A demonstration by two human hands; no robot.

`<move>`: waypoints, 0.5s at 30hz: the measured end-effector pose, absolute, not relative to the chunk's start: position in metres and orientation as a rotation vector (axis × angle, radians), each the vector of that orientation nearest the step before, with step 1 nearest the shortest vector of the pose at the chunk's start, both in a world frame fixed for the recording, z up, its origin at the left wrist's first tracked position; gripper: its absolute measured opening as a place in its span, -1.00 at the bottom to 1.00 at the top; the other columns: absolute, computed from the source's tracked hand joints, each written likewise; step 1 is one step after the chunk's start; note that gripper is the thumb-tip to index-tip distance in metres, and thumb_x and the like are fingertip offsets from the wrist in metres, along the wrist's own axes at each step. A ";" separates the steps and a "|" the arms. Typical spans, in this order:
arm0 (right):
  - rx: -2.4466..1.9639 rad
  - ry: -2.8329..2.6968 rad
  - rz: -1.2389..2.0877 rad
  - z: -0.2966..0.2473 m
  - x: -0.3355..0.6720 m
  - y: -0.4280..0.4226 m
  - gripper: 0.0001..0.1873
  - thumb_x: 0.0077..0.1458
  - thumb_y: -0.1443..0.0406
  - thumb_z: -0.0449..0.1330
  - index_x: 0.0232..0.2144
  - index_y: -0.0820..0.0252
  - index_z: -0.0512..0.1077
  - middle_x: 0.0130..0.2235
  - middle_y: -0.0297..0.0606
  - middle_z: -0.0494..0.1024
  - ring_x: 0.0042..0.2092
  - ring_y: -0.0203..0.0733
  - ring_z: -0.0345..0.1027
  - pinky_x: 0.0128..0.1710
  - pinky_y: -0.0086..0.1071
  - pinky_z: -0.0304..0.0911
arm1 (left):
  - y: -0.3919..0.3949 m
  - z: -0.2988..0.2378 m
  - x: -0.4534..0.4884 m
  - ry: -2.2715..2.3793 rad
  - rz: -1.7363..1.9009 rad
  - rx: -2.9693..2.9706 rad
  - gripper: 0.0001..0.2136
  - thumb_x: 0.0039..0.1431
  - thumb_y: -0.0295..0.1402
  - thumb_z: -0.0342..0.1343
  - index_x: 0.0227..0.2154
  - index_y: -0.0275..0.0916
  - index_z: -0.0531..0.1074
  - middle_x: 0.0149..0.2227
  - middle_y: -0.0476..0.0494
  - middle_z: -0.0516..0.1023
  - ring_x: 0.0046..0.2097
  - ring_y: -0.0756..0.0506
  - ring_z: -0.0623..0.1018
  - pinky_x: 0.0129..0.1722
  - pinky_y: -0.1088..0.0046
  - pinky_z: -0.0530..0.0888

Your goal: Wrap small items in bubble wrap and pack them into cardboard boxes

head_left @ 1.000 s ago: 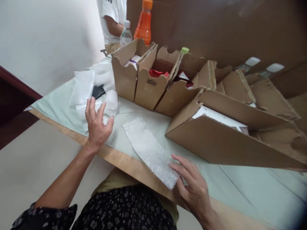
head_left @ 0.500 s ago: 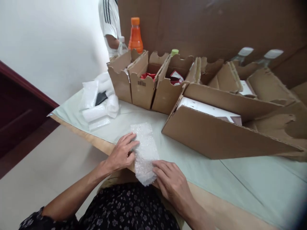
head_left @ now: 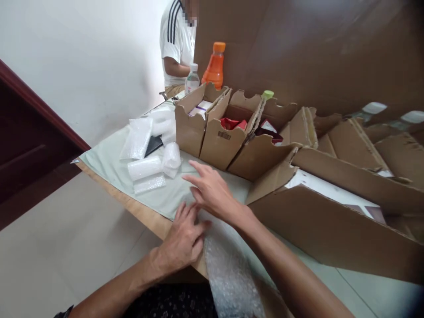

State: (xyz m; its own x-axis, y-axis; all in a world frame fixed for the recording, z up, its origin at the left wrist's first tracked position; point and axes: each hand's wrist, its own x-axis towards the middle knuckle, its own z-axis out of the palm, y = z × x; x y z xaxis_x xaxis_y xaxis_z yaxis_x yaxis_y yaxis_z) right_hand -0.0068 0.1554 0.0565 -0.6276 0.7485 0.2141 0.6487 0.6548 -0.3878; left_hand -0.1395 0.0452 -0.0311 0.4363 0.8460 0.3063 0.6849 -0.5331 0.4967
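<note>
A strip of bubble wrap (head_left: 228, 265) runs from under my hands along the table's front edge towards my lap. At its far end lies my left hand (head_left: 185, 238), fingers bent and apart, the index finger and thumb touching the wrap's left edge. Just beyond, my right hand (head_left: 212, 190) reaches across over the wrap with its fingers apart and nothing in them. Its fingertips point at a pile of bubble wrap pieces, among them a rolled one (head_left: 145, 168) and a flat pouch (head_left: 137, 138). A black flat item (head_left: 154, 145) lies between them.
Cardboard bins (head_left: 215, 141) stand in a row along the back; some hold red packs or white boxes. A large bin (head_left: 298, 221) is at the right. Behind are an orange bottle (head_left: 214, 68) and a clear bottle (head_left: 192, 79). A person in a white shirt (head_left: 175, 53) is beyond.
My right hand has left the wrap's near end and moved forward and left past my left hand. The wrap now stretches longer towards me. The view has swung left.
</note>
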 end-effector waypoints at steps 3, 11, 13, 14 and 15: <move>-1.122 -2.348 0.697 0.040 -0.060 0.210 -0.58 0.05 0.58 0.21 -0.10 0.15 0.61 0.38 -0.06 0.37 0.38 0.17 0.21 0.32 0.17 0.16 | 0.043 -0.033 -0.137 1.274 0.754 2.422 -0.59 0.07 -0.60 0.13 -0.03 -0.16 0.59 0.32 -0.47 0.35 0.39 -0.49 0.32 0.31 -0.46 0.23; -1.119 -1.536 1.243 0.030 0.000 0.166 -0.63 0.34 0.07 0.06 -0.07 0.15 0.53 -0.11 -0.20 0.62 -0.15 -0.19 0.50 -0.24 -0.35 0.45 | 0.045 -0.040 -0.138 1.274 1.057 2.217 -0.76 0.24 -0.55 0.06 -0.24 -0.16 0.60 0.15 -0.30 0.58 0.27 -0.36 0.49 0.34 -0.29 0.31; -1.096 -1.199 1.464 0.025 0.026 0.136 -0.63 0.20 -0.02 0.23 -0.23 0.15 0.55 -0.23 -0.24 0.60 -0.26 -0.21 0.47 -0.35 -0.39 0.40 | 0.044 -0.036 -0.141 1.297 1.154 2.053 -0.79 0.27 -0.48 0.09 -0.15 -0.16 0.60 0.10 -0.29 0.60 0.19 -0.32 0.56 0.26 -0.14 0.45; -1.106 -1.103 1.531 0.021 0.037 0.121 -0.63 0.14 -0.03 0.29 -0.28 0.16 0.54 -0.27 -0.25 0.60 -0.30 -0.22 0.46 -0.38 -0.39 0.38 | 0.043 -0.033 -0.144 1.320 1.189 1.958 -0.78 0.26 -0.44 0.12 -0.10 -0.16 0.59 0.08 -0.29 0.61 0.16 -0.31 0.58 0.21 -0.06 0.51; -1.124 -1.042 1.579 0.017 0.045 0.108 -0.64 0.10 -0.01 0.32 -0.31 0.16 0.54 -0.30 -0.25 0.59 -0.32 -0.22 0.46 -0.40 -0.40 0.37 | 0.041 -0.031 -0.146 1.340 1.212 1.861 -0.76 0.24 -0.41 0.16 -0.05 -0.17 0.58 0.07 -0.28 0.61 0.14 -0.30 0.59 0.17 0.00 0.55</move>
